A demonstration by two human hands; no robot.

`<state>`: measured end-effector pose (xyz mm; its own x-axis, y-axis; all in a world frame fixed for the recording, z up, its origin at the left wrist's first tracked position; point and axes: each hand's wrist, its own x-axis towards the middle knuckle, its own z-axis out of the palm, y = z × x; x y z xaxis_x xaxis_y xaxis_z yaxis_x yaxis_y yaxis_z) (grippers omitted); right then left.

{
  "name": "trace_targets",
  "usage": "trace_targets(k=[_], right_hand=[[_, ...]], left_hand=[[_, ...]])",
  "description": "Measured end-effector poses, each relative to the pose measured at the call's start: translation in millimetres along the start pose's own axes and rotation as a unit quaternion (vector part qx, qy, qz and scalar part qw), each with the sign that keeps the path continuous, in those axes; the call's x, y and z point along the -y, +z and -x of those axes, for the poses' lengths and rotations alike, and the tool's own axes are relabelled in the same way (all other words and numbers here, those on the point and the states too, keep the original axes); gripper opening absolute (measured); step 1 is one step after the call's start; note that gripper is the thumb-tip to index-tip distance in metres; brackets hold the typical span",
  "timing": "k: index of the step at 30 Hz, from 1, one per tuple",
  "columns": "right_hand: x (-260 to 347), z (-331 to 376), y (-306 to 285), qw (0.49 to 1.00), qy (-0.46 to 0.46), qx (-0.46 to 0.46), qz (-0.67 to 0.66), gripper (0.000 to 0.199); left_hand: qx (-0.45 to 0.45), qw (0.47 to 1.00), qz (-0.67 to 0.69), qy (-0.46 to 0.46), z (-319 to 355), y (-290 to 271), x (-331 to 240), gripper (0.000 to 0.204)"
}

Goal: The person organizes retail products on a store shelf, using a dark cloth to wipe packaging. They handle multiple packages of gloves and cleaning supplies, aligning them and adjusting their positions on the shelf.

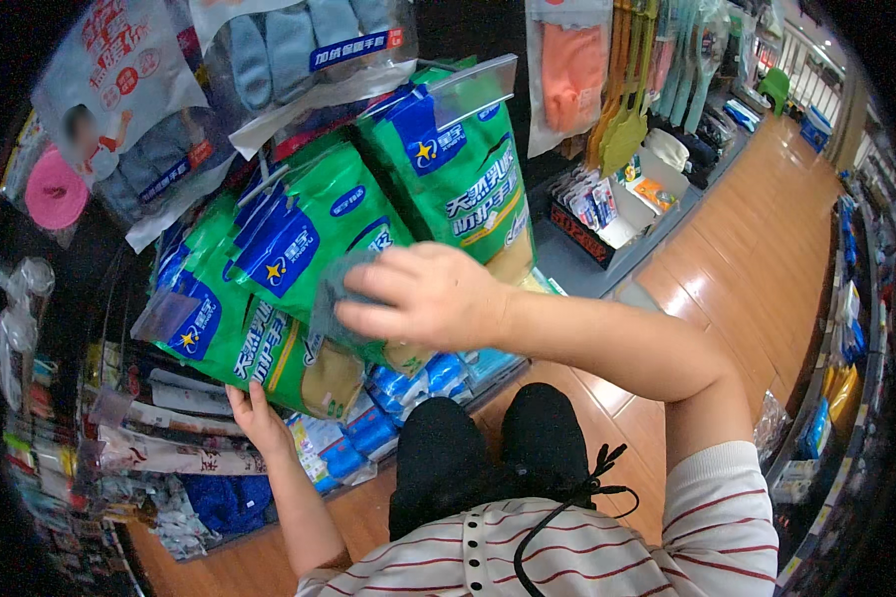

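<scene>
Green plastic packets of gloves hang from hooks on the rack before me. My left hand [262,418] grips the lower edge of the front left green glove packet [224,333], which tilts a little. My right hand [423,297] is closed on a dark grey-blue cloth [340,284], bunched under the fingers against the middle green packet [324,214]. The cloth and fingertips are slightly blurred. Another green packet [458,164] hangs behind, to the right of the middle one. My right forearm crosses in front of the shelf.
Packets of grey-blue gloves [299,50] hang above. Orange gloves [572,70] and yellow-green spatulas [627,129] hang to the right, over an open box [602,214] of small packets. Blue packages [368,428] lie on the low shelf. A wooden-plank floor [757,239] runs along the aisle.
</scene>
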<state>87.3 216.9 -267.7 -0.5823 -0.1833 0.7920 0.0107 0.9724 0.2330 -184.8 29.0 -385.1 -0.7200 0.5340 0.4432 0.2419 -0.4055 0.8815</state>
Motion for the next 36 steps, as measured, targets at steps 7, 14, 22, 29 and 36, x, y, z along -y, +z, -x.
trace_targets(k=[7,14,22,29,36], right_hand=[[-16,64,44,0.998,-0.012,0.059,0.026,0.018],[-2,131,33,0.977,-0.038,0.205,-0.032,0.016],[-78,75,-23,0.986,0.112,-0.079,0.094,0.034],[-44,179,25,0.991,0.035,0.105,0.070,0.036],[-14,224,33,0.942,0.134,0.303,-0.055,0.035]], left_hand=[[-0.001,1.000,0.006,-0.016,3,7,0,0.036],[-0.076,0.996,-0.026,-0.034,19,-3,2,0.041],[-0.078,0.996,-0.038,-0.013,36,-3,0,0.037],[-0.080,0.993,-0.089,-0.001,42,3,-11,0.039],[-0.102,0.958,-0.229,0.137,62,16,-18,0.040]])
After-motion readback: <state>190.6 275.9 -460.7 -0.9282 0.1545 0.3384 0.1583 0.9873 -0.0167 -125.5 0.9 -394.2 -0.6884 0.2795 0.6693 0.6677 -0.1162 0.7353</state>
